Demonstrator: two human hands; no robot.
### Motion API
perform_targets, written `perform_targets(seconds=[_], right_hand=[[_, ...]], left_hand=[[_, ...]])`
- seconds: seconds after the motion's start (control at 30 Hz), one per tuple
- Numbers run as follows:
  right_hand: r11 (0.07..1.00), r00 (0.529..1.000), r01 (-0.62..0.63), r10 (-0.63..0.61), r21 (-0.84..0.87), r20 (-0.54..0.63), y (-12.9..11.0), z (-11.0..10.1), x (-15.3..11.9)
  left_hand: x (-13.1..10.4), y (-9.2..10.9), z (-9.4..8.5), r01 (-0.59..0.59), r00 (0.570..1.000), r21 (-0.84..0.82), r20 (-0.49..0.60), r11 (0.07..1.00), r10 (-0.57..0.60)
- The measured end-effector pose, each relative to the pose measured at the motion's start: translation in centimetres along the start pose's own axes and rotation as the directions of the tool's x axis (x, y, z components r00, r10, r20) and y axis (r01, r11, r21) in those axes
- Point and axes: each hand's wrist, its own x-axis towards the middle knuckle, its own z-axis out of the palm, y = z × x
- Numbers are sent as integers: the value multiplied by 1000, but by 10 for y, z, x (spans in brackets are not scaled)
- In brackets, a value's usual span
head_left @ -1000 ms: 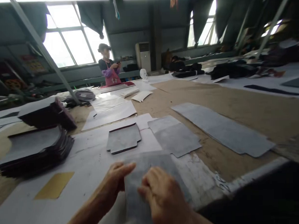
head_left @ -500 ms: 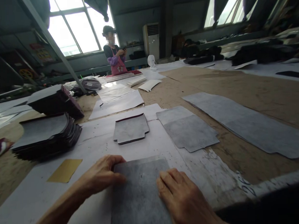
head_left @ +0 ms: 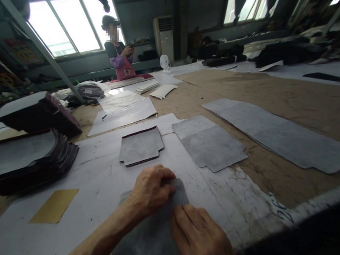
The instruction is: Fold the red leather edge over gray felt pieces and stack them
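A grey sheet [head_left: 151,236] lies on the white paper at the bottom centre, partly hidden under both hands. My left hand [head_left: 154,187] is at the sheet's far end, its fingers curled and pressed together on the grey material near the far right corner. Just nearer, my right hand [head_left: 196,230] rests on the right edge with its fingers bent and close together. Beyond them lies a small notched grey piece [head_left: 141,145] with a dark red far edge. To its right is a larger notched grey piece [head_left: 212,142].
Dark-edged stacks [head_left: 28,158] stand at the left, near a yellow-brown card [head_left: 54,206]. A long grey piece [head_left: 279,135] lies at the right. Across the table [head_left: 241,84] a person in a pink apron [head_left: 125,67] stands near a white fan [head_left: 164,63].
My left hand has moved right across the sheet's far end, closer to my right hand. The view has shifted, so the stacks sit further left.
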Motion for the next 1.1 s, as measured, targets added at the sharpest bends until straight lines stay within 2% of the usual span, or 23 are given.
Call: perform_targets(seconds=[0.07,0.13,0.23,0.37,0.63,0.93,1.1], right_hand=[[1000,999,10,-11,29,35,5,-6,3],[990,993,3,-20,142,115,14,-14,7],[963,979,-90,38,255,201,32,-24,14],[979,955,-121,71,162,289,51,-28,22],[988,932,-79,27,130,362,53,-25,25],[987,892,-95,26,130,451,56,-26,27],[981,901,-113,34,158,433,57,-24,28]], left_hand=[[-3,-7,9,-41,994,-100,-109,994,30],[-6,-14,16,-103,975,-157,-209,982,69],[-10,-19,23,-214,938,-96,-299,972,177],[-13,-21,26,-367,859,69,-358,928,366],[-16,-25,28,-519,763,232,-309,823,568],[-19,-23,23,-598,713,384,-146,703,686],[-21,-22,22,-619,700,430,-78,658,710]])
